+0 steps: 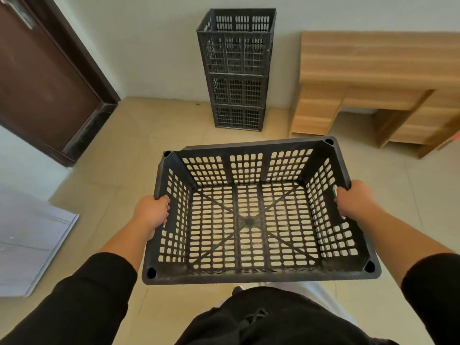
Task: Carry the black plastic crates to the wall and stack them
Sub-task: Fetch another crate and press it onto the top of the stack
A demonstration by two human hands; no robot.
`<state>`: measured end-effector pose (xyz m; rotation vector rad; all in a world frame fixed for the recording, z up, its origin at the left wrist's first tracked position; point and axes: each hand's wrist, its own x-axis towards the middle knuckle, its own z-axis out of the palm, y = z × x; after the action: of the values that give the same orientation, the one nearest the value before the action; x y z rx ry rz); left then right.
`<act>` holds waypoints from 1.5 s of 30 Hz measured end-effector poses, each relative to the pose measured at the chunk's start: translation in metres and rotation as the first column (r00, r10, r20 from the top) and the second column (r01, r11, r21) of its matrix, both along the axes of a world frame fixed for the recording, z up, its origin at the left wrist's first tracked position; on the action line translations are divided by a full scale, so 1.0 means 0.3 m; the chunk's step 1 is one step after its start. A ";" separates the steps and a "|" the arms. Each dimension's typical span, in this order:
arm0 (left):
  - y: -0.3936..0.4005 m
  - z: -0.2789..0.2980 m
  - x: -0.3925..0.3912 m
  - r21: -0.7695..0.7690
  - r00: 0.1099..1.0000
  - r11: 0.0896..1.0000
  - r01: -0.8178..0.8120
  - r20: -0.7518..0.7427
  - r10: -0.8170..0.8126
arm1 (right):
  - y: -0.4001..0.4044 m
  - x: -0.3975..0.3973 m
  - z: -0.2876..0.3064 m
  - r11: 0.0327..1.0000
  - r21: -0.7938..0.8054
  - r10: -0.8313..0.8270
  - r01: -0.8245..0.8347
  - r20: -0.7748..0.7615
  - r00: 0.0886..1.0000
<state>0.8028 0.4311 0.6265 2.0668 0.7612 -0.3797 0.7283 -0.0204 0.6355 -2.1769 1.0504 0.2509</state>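
I hold an empty black plastic crate (pixel 254 220) level in front of my body, above the tiled floor. My left hand (pixel 151 212) grips the handle slot in its left short wall. My right hand (pixel 356 199) grips the handle slot in its right short wall, fingers curled through the hole. Straight ahead, a stack of three black crates (pixel 237 70) stands against the white wall, a stretch of open floor away from the crate I carry.
A light wooden desk (pixel 378 80) stands against the wall right of the stack. A dark brown door (pixel 42 78) is at the far left. A pale flat sheet (pixel 27 240) lies on the floor at the left. Beige tiles lie between me and the stack.
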 end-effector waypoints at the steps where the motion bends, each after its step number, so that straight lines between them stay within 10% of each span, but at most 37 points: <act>1: -0.003 0.007 0.069 0.004 1.000 1.000 0.016 0.003 -0.016 | -0.001 0.047 0.006 1.000 0.003 -0.006 0.006 0.004 1.000; 35: -0.079 0.429 2.280 -0.020 0.938 0.940 0.340 0.081 -0.337 | -0.095 2.067 0.420 0.998 -0.054 -0.015 0.013 -0.047 0.999; 45: -0.210 0.621 2.887 0.007 0.897 0.914 0.407 0.184 -0.401 | -0.183 2.542 0.555 0.995 0.021 -0.097 0.095 0.138 0.986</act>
<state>1.6688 0.3682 0.8129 2.1895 0.2076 -0.4196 1.4908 -0.0751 0.8021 -2.0920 1.0677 0.0618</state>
